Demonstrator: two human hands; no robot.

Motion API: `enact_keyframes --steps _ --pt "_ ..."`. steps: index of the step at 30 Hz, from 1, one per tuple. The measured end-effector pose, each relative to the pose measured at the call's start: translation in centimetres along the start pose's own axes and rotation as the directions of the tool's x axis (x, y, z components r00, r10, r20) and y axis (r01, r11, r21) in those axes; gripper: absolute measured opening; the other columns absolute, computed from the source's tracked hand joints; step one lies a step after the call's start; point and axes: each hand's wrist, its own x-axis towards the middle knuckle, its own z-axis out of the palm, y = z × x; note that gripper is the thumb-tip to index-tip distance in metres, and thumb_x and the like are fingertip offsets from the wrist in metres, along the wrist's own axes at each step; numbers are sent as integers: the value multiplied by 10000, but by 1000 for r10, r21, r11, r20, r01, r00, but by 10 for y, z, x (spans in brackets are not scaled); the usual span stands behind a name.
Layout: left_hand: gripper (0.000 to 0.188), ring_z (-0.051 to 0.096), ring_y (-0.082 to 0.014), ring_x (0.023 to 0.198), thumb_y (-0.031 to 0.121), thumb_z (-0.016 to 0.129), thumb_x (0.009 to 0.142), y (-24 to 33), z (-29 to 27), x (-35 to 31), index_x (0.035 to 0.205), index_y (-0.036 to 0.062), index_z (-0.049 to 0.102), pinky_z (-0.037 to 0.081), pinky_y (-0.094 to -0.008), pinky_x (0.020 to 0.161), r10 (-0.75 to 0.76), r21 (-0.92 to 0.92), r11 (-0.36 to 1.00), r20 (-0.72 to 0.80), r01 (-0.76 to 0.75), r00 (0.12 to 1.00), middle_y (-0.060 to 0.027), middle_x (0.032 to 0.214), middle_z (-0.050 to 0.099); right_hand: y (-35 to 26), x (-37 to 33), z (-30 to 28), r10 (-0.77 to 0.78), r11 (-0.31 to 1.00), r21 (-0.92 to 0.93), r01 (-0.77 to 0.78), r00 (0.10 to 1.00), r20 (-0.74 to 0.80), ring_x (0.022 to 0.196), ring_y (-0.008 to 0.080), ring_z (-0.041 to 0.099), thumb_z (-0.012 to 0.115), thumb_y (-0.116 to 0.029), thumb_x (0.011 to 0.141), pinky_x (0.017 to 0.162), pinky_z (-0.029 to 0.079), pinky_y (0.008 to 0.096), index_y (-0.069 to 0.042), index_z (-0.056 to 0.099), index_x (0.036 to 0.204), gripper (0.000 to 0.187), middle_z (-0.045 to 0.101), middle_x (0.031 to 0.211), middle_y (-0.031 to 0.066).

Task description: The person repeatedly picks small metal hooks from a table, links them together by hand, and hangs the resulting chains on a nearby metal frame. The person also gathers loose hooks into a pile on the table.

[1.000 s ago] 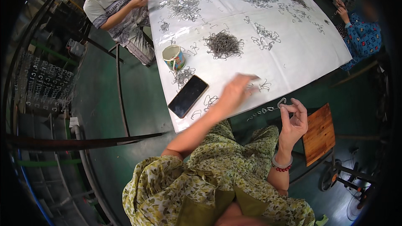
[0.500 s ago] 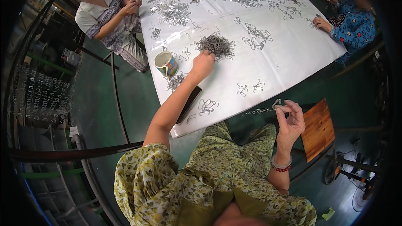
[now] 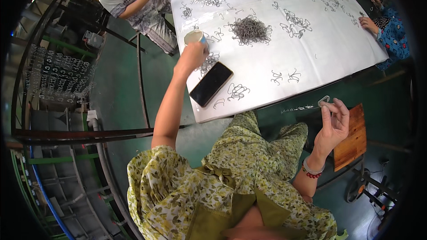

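My left hand [image 3: 193,58] is closed round the near side of a paper cup [image 3: 198,36] at the table's left edge. Its fingertips are mostly hidden, and the cup's rim and a strip of blue side show above it. Loose wire hooks [image 3: 209,65] lie right beside this hand. Off the table's front edge, my right hand [image 3: 334,122] pinches a bent metal hook [image 3: 324,101] between thumb and fingers. A thin row of similar small metal pieces [image 3: 297,109] extends leftward from it; how they join is too small to tell.
A black phone [image 3: 211,84] lies on the white-covered table [image 3: 267,95]. A dense heap of hooks [image 3: 250,30] sits mid-table, with more heaps behind. One co-worker [image 3: 133,0] is at the left, another [image 3: 393,33] at the right. A wooden stool [image 3: 350,138] stands beside my right hand.
My left hand has left the dark heap of hooks and come back left to the cup, uncovering the phone. My right hand still pinches its hook. The whole view has shifted.
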Motion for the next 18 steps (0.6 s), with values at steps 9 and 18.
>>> enact_keyframes --steps 9,18 --pt "161 674 -419 763 145 700 801 32 68 39 790 -15 701 541 -491 685 19 -113 993 -90 -30 996 -262 786 667 -4 1 -6 -59 998 -39 58 998 -13 916 152 557 664 59 843 1076 294 392 23 587 1075 247 713 858 83" --pt "159 641 -417 891 62 607 797 52 128 86 916 -42 619 537 -523 729 25 -23 999 -126 -29 992 -245 933 632 -16 3 -8 -55 998 -27 54 997 -53 916 169 535 678 73 815 937 388 335 28 581 1061 269 706 839 94"
